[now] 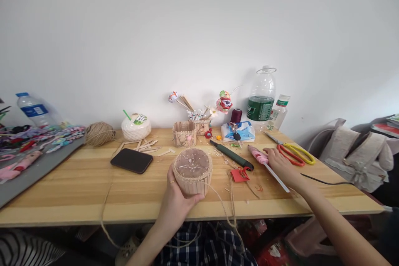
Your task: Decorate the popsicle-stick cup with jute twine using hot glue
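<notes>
My left hand [179, 199] is wrapped round a small round pot [191, 185] above the table's front part. Wooden sticks cover the pot's side, and twine circles its upper edge. Its upward-facing round face is brownish, with shiny glue streaks in a star shape. Loose twine [218, 197] runs from the pot over the table edge. To the right, my right hand [279, 166] has its fingers closed over a pink glue gun [260, 156] lying on the table. A whitish glue stick [279, 179] juts from the gun's back; the palm hides the handle.
A green-handled cutter [232, 154], red paper [239, 174] and scissors [293, 153] lie nearby. A phone [132, 161], twine ball [99, 133], white coconut [136, 126] and stick-covered container [183, 135] are further left. A large bottle [261, 99] stands at the back right.
</notes>
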A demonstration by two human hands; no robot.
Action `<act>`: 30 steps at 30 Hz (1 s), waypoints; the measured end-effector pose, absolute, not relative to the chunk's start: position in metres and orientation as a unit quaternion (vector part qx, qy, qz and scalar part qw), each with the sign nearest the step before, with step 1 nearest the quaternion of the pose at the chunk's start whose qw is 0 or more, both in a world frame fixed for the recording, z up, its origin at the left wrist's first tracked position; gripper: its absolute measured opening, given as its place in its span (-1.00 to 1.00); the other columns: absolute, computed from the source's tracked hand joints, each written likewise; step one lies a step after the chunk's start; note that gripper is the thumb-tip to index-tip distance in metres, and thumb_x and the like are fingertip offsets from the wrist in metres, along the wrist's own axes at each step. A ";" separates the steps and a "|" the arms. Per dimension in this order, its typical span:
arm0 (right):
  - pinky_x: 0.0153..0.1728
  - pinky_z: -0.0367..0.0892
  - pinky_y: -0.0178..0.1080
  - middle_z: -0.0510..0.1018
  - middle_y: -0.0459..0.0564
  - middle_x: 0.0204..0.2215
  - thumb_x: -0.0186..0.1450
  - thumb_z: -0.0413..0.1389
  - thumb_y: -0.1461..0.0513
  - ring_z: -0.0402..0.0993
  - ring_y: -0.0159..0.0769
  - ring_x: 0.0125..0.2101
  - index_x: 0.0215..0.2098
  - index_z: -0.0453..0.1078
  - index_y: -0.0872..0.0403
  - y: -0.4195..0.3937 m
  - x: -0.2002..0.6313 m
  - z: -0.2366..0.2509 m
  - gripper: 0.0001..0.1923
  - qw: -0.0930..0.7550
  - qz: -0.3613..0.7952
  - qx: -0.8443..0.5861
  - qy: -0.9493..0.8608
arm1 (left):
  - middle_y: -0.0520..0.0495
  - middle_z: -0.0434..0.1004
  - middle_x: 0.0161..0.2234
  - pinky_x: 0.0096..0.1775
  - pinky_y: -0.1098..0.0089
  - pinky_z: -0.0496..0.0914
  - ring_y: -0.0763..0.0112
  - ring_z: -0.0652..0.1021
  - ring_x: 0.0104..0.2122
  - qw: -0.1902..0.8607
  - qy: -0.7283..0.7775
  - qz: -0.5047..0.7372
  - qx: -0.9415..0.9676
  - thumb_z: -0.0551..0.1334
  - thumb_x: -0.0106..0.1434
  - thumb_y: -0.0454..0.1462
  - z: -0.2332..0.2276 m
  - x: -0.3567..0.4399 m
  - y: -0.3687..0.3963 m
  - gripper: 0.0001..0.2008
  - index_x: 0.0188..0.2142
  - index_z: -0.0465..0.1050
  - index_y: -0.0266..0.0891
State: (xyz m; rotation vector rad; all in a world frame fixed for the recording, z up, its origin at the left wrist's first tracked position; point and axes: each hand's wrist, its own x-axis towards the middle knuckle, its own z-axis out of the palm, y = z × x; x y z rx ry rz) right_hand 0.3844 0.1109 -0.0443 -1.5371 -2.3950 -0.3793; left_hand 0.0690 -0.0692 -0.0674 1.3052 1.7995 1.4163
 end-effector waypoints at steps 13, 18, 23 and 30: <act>-0.32 0.42 -0.22 0.57 0.02 -0.23 0.36 -0.15 0.13 0.53 -0.22 -0.30 -0.13 0.36 0.02 0.059 0.328 0.031 -0.70 0.245 -0.010 -0.440 -0.864 | -0.15 0.36 0.02 0.12 0.13 0.27 0.23 0.37 0.09 0.004 0.584 0.587 0.560 0.12 0.29 -0.22 -0.008 0.001 -0.057 -0.71 0.00 0.29 -0.18; -0.12 0.38 -0.18 0.54 -0.01 -0.12 0.40 -0.12 0.24 0.49 -0.26 -0.15 -0.09 0.39 0.04 0.093 0.237 0.040 -0.73 0.192 0.026 -0.352 -0.916 | -0.12 0.46 -0.07 -0.10 0.15 0.44 0.29 0.51 -0.14 0.045 0.617 0.479 0.623 0.16 0.32 -0.21 0.012 -0.021 0.021 -0.77 -0.08 0.39 -0.26; -0.12 0.40 -0.05 0.41 0.06 0.00 0.34 0.07 0.14 0.43 -0.22 -0.11 0.05 0.30 0.09 0.141 0.172 0.033 -0.66 0.172 0.048 -0.313 -0.933 | -0.15 0.41 0.00 -0.11 0.14 0.45 0.25 0.50 -0.11 0.048 0.653 0.425 0.624 0.17 0.31 -0.19 -0.003 -0.025 0.065 -0.68 0.02 0.33 -0.25; -0.14 0.41 -0.07 0.43 0.05 -0.03 0.35 0.07 0.14 0.45 -0.24 -0.13 0.03 0.31 0.10 0.140 0.151 0.047 -0.67 0.159 0.145 -0.187 -0.958 | -0.15 0.41 0.00 -0.11 0.13 0.45 0.25 0.50 -0.10 0.026 0.680 0.469 0.563 0.17 0.31 -0.19 -0.008 -0.064 0.066 -0.68 0.02 0.33 -0.25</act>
